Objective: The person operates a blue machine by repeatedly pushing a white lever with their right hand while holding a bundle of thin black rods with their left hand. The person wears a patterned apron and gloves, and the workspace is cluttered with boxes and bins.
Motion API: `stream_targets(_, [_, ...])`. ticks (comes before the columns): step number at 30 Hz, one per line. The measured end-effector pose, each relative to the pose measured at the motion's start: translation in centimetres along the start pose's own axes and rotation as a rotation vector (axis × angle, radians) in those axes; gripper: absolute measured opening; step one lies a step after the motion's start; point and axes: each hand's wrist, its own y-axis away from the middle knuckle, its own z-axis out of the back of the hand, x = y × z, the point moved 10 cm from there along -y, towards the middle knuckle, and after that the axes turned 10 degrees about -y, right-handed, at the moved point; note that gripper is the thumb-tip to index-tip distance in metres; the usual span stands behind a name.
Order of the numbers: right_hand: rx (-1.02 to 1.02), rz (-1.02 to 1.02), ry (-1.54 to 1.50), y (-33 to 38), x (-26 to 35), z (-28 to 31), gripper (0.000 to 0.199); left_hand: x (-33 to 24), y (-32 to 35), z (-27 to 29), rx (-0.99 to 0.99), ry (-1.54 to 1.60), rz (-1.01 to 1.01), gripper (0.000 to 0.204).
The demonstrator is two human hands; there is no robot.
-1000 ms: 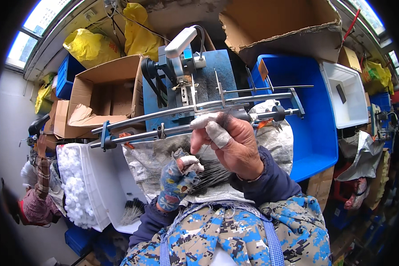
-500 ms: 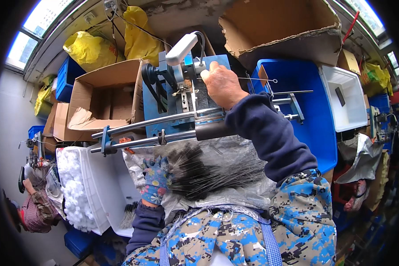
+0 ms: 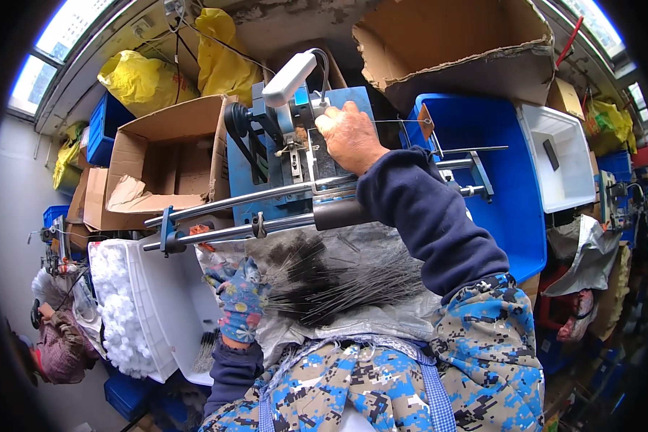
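My bare right hand (image 3: pixel 349 137) is closed on a thin wire rod (image 3: pixel 399 121) at the blue bench machine (image 3: pixel 239 162). The rod sticks out to the right of the hand, with a small loop at its end; its other end is hidden by the hand. My left hand (image 3: pixel 239 299), in a blue flowered glove, is at the left edge of a pile of thin straight metal wires (image 3: pixel 338 284). Its fingers look apart, and I see nothing held in them. The pile lies on a grey sheet (image 3: pixel 381 317) across my lap, below two metal rails (image 3: pixel 281 191).
At left are a cardboard box (image 3: pixel 162 162) and a white bin of white fluffy pieces (image 3: pixel 119 309). A blue tub (image 3: pixel 507 237), a white tray (image 3: pixel 561 162) and a large carton (image 3: pixel 446 43) stand at right. Another person (image 3: pixel 61 345) sits far left.
My right hand has moved a little left, carrying the looped rod with it. My gloved left hand has shifted left, away from the wires, and its fingers have spread.
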Motion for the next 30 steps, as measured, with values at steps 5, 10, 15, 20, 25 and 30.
stream_targets(5, [-0.039, 0.011, -0.046, 0.0, -0.3, 0.1, 0.009, -6.8, 0.5, 2.8, -0.104, -0.631, -0.193, 0.059])
stream_targets(10, [-0.035, 0.039, -0.067, 0.0, 0.0, 0.2, 0.007, -4.9, 0.2, 1.3, 0.094, -0.47, -0.079, 0.057])
stream_targets(15, [-0.051, 0.064, -0.075, 0.1, 0.0, 0.2, 0.006, -9.9, 1.8, 5.0, -0.122, -0.504, -0.341, 0.028])
stream_targets(20, [0.039, 0.015, -0.143, -0.4, -0.6, -1.1, 0.012, -12.7, 2.3, 8.3, -0.183, -0.41, -0.315, 0.02])
stream_targets(25, [0.04, -0.064, -0.124, -0.3, -1.7, -1.0, 0.013, -13.9, 2.2, 6.0, -0.163, -0.338, -0.398, 0.021])
stream_targets(30, [-0.032, -0.133, 0.027, 1.7, -2.1, 1.4, 0.026, -14.2, 2.3, 6.5, -0.225, -0.271, -0.431, 0.019])
